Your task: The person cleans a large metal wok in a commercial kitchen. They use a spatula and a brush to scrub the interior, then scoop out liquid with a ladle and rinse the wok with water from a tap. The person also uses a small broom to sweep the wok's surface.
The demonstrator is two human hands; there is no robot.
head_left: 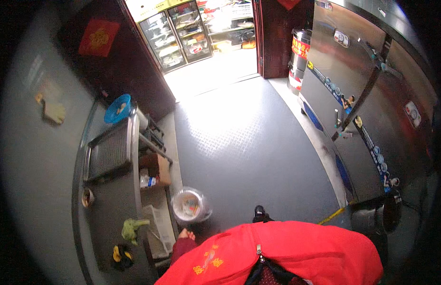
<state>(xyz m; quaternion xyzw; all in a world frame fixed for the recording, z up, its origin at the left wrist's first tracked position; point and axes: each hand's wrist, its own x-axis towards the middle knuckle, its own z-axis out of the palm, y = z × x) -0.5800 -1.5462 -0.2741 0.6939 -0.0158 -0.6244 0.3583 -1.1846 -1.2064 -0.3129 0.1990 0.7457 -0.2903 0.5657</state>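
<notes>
My left hand [186,233] pokes out of a dark red sleeve at my side, just below a round bin [189,205] lined with clear plastic that holds some scraps. Only the fingers show, and nothing is visible in them. My red zipped jacket [287,254] fills the lower edge and hides my right hand. A dark shoe tip [259,213] sticks out onto the grey studded floor [244,142].
A steel counter [113,209] on the left carries a ridged tray [109,154], a green cloth [131,228], a yellow-and-black item [120,255] and a small bowl [87,197]. A blue bowl [118,108] sits at its far end. Steel cabinet doors [358,109] line the right; a steel pot [299,52] stands by the doorway.
</notes>
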